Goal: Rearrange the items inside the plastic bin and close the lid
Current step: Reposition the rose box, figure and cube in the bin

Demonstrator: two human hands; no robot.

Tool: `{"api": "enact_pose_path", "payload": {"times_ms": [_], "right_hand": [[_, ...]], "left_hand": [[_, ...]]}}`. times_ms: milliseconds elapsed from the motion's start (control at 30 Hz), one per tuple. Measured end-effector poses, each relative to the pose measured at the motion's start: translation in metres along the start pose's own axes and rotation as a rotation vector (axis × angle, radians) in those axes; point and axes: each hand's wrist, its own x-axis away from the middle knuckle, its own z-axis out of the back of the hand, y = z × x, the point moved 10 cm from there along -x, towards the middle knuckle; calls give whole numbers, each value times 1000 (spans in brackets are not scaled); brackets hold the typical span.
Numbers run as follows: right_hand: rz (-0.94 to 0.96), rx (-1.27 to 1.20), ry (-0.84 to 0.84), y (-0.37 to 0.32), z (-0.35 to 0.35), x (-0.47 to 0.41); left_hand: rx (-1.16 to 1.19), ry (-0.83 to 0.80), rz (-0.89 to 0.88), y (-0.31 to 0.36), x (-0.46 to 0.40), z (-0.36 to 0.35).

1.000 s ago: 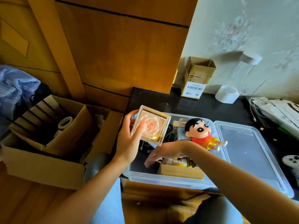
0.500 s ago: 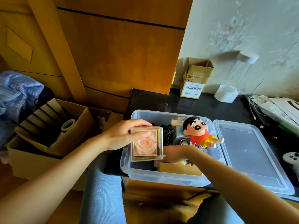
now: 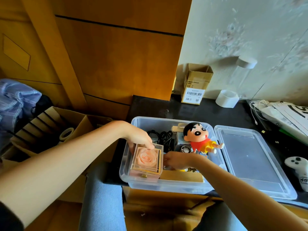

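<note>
The clear plastic bin [image 3: 168, 185] stands on the black table, its lid [image 3: 251, 164] lying flat to its right. A clear cube with a pink rose [image 3: 147, 159] sits in the bin's near-left corner. My left hand [image 3: 139, 138] grips the cube's far top edge. My right hand [image 3: 177, 161] is inside the bin just right of the cube, fingers curled among small items; what it touches is hidden. A cartoon boy figure [image 3: 200, 139] lies across the bin's right side. Black cables [image 3: 164, 136] and a wooden block [image 3: 181, 176] also lie inside.
A white game controller [image 3: 299, 169] lies right of the lid. A small cardboard box [image 3: 195, 84], a white tape roll [image 3: 227, 98] and papers with cables [image 3: 286, 114] stand at the back. An open cardboard box [image 3: 50, 130] sits on the floor at left.
My left hand has lowered the rose cube from above the bin into its near-left corner and turned it rose-up. My right hand stayed low inside the bin, shifting slightly.
</note>
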Motion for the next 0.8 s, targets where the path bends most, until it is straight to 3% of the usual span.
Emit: {"api": "enact_pose_path", "payload": {"times_ms": [133, 300, 600, 800], "right_hand": [[-29, -28, 20, 0, 3, 0], [-48, 55, 15, 1, 0, -3], [-129, 23, 76, 6, 4, -2], [-151, 208, 193, 10, 13, -8]], "left_hand": [[-188, -99, 86, 4, -3, -10], [-232, -130, 105, 8, -5, -19], [-297, -59, 104, 4, -9, -19], [-345, -76, 100, 1, -11, -24]]}}
